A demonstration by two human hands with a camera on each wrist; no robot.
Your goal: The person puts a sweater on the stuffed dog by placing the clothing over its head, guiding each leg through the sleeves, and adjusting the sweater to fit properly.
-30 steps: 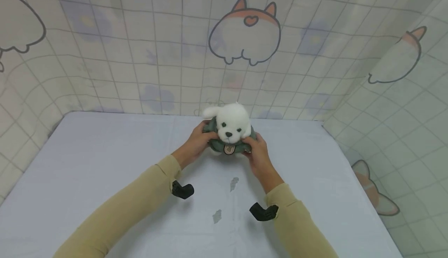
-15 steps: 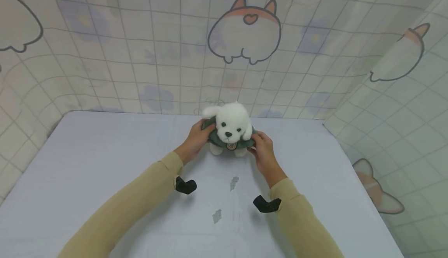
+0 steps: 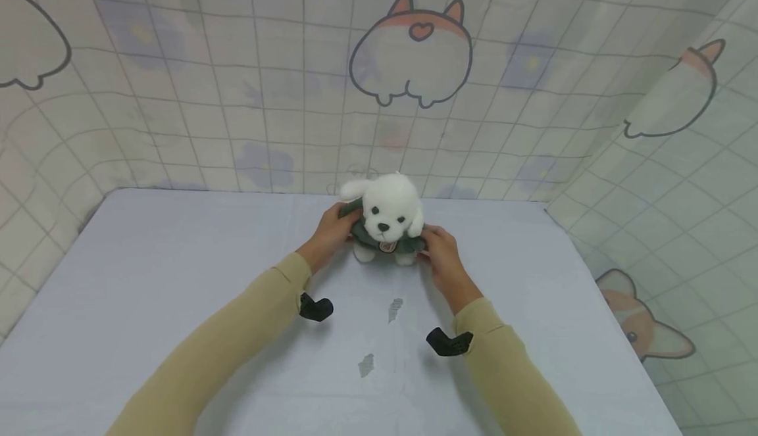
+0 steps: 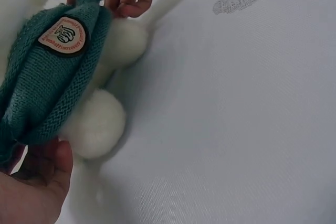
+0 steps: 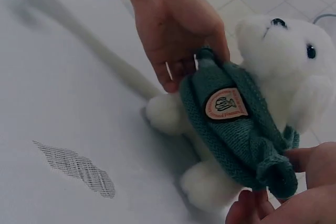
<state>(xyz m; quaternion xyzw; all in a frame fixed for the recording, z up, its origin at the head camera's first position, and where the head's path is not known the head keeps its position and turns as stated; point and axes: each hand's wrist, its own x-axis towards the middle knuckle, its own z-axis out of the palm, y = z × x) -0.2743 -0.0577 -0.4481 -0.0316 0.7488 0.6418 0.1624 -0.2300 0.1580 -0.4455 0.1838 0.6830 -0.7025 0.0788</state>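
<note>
Head view: I have the toy dog [image 3: 386, 209] near the far edge of the table [image 3: 177, 258], nose [image 3: 383, 227] toward me, body upright. Left hand [image 3: 331, 233] and right hand [image 3: 444, 252] each pinch an end of the green sweater [image 3: 365, 235]; fingers closed, no gap to spare. Its long axis runs hand to hand, sloping down to the right. Left wrist view: badge [image 4: 64, 35] faces out, fabric bunched, paws [image 4: 97, 124] bare and apparently on the table. I'd call it part-way: sweater sits round the chest, cloth not yet settled flat. Right wrist view: head [image 5: 291, 51] out of the sweater, head-to-paw axis sideways in frame; right thumb and fingers nip a rolled end. Back of the dog hidden, can't tell fit there.
</note>
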